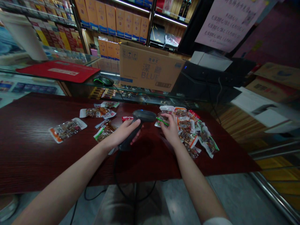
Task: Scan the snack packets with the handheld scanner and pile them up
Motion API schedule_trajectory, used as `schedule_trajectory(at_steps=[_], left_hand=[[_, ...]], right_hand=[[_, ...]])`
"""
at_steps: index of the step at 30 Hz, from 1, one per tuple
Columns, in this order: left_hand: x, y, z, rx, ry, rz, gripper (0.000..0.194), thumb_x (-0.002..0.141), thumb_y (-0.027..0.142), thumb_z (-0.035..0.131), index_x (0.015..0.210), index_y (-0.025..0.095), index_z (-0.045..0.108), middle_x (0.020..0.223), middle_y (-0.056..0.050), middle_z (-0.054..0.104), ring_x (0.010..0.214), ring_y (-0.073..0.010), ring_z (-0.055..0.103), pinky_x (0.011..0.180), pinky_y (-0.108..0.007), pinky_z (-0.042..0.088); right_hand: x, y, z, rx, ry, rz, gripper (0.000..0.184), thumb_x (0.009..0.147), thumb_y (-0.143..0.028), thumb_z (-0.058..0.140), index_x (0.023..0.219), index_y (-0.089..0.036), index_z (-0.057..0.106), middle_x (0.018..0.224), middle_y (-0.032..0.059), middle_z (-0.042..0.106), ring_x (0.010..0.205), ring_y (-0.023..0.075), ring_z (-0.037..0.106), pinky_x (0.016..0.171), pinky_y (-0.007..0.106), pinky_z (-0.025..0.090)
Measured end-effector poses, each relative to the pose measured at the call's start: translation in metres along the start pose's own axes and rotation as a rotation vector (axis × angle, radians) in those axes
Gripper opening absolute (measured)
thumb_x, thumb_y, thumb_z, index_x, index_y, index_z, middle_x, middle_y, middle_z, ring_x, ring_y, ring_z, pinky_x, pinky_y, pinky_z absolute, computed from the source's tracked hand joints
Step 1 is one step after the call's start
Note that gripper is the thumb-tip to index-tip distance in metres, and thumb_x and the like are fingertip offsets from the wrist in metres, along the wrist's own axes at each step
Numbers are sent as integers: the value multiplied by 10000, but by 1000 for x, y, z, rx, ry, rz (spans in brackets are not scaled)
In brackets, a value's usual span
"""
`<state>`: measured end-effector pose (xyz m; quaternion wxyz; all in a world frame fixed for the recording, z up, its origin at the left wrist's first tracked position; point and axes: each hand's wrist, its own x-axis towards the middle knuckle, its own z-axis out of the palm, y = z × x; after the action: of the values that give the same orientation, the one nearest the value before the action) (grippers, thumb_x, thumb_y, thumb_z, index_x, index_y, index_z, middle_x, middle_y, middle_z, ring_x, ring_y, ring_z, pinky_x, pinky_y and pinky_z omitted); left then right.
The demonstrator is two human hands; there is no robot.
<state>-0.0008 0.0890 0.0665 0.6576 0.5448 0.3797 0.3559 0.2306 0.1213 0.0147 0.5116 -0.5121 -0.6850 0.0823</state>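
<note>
Left hand (127, 130) wrapped round scanner (144, 116) handle, nose facing right hand (171, 129), likely to point at green-edged packet (163, 121) pinched narrowly there. Heaped packets (184, 125) crowd right fingers; loose packets (68, 129) lie left on tabletop (145, 165). Cable (115, 170) droops over near edge, could snag. Carton (150, 68) blocks view of shelving behind.

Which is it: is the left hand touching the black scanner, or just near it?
Touching. The head view shows the left hand wrapped around the handle of the black scanner, fingers showing beyond it.
</note>
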Motion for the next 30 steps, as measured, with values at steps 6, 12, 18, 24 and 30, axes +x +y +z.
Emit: schedule_trajectory(at_steps=[6,12,18,24,30], left_hand=[[-2,2,1,2,0,-4,455,813,619,577,838,168,517,547,34,507,411,-88,459,358,-196,372],[-1,2,1,10,-2,-7,447,828,610,565,835,165,521,542,32,508,400,-83,443,357,-195,359],[0,1,0,1,-6,-6,446,826,605,568,862,163,522,570,33,516,411,-84,453,361,-196,372],[-2,2,1,-17,-13,-2,467,817,618,576,861,155,525,579,34,512,415,-78,450,361,-189,363],[-1,-2,1,-40,-23,3,498,799,641,591,862,151,531,608,31,518,425,-71,454,364,-185,374]], right_hand=[[1,0,-2,54,29,40,254,776,-218,591,1029,-240,600,1079,69,553,1036,229,577,971,429,489],[0,1,-3,-36,16,-7,218,826,-214,534,1035,-236,596,1091,80,569,1130,244,514,1058,467,409],[2,4,-3,-27,55,-23,268,782,-169,556,1041,-230,585,1075,68,553,1062,221,542,1009,449,454],[1,1,-4,-31,77,-53,279,774,-134,557,1036,-228,588,1075,63,551,1056,204,554,972,411,495],[1,4,0,-64,59,-72,310,766,-123,552,1056,-222,593,1105,69,564,1076,215,568,982,425,497]])
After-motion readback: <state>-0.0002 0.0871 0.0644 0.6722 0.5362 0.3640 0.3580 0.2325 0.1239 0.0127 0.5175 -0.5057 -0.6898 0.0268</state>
